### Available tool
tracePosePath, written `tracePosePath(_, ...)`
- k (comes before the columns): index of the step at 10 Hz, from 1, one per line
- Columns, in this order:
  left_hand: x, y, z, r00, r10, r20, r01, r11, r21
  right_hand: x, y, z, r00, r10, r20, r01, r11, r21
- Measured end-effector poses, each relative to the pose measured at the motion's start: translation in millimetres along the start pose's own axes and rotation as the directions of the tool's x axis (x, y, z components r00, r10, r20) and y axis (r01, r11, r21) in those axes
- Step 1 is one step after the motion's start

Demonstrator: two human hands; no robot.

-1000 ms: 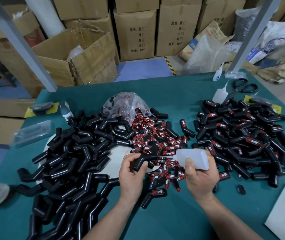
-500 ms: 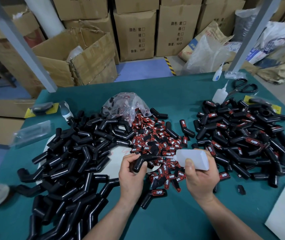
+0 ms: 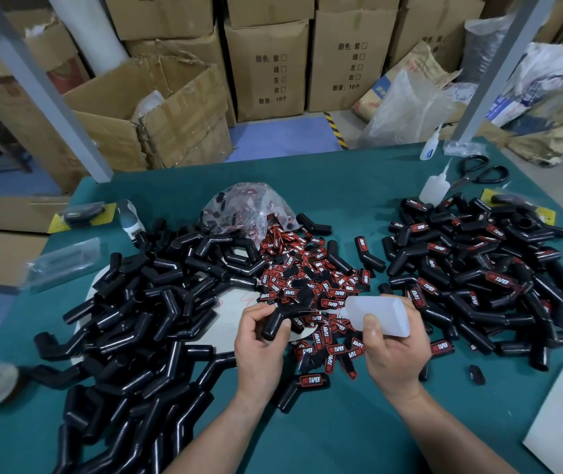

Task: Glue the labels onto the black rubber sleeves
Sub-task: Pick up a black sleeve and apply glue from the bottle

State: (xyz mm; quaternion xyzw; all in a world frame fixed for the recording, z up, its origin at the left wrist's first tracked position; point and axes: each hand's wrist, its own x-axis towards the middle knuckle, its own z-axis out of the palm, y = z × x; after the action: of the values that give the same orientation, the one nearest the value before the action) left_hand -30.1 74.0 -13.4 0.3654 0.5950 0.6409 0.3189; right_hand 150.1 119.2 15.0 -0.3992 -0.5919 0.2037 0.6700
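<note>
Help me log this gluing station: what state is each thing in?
left hand, holds one sleeve, no label showing.
right hand, grips glue bottle, nozzle pointed toward that sleeve.
left sleeve pile, no labels showing.
right sleeve pile, labelled.
loose labels, heaped between the piles.
scissors, closed, lying flat.

**Legible text.** The word "TAPER", in white capitals, stands on the red-and-black labels (image 3: 311, 285) heaped at centre frame. It also shows on the labels already stuck to the black sleeves (image 3: 478, 268) piled at the right, and on the single labelled sleeve (image 3: 302, 388) at lower centre. At upper centre, the left box (image 3: 266, 39) and the right box (image 3: 348, 29), both cardboard, each bear the same black print: 颜色, then 紫, 绿, 左, 右, each with a tick square, and below these 数量: 10个.
</note>
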Motion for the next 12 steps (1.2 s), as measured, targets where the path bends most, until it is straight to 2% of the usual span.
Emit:
tracePosePath(4,-0.1,0.9,0.8,0.999,0.029,0.018,-0.029,0.999,0.021,3.5,0.0,-1.6,0.998,0.023,-0.056,-0.025,0.999,-0.026)
tracePosePath(12,0.9,-0.5,0.4,0.999,0.039,0.026,-0.040,0.998,0.047,3.2,-3.1,-0.2,1.000,0.012,-0.019,-0.012,1.000,0.002)
